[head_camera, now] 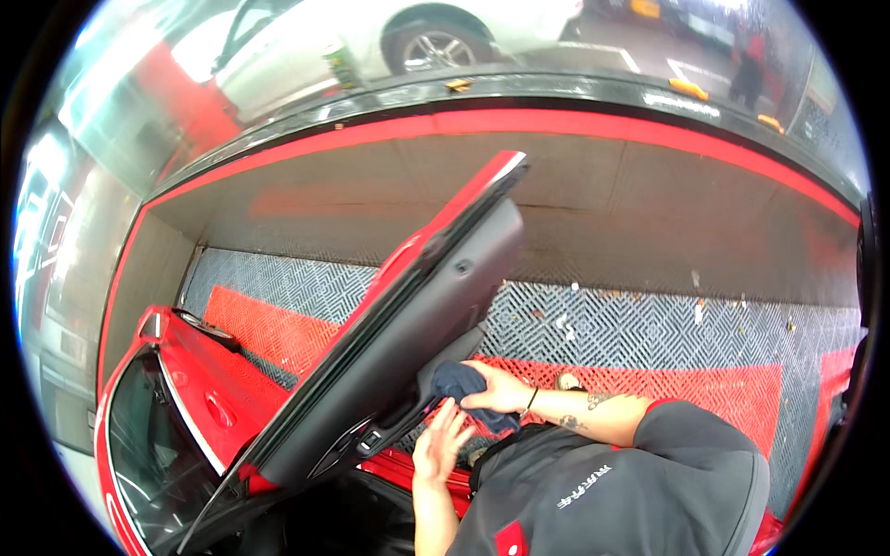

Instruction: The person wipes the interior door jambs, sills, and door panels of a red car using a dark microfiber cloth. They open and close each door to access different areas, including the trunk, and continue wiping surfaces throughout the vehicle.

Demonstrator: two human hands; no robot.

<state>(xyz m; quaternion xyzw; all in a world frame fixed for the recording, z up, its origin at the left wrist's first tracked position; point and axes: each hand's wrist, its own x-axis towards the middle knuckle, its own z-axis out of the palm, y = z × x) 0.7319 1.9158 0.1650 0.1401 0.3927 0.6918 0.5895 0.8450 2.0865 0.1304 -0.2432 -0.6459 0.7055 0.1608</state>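
Observation:
My right hand (497,389), on the tattooed arm with a dark wristband, holds a bunched dark navy cloth (459,381) against the inner side of a red car's open door. Part of the cloth hangs below the fingers. Just below it, my left hand (439,445) is raised with spread fingers and holds nothing. The door's inner panel (417,313) is dark grey or black, with an armrest and a window switch (370,439) to the left of my left hand. Whether the cloth touches the panel is hard to tell.
The door's far edge (511,163) stands near a low brown wall (660,208) with a red stripe. Clear sheeting or glass rises above it, with a white car (299,48) beyond. Grey and red grated floor tiles (626,326) bear small litter. The red car's body (215,396) lies left.

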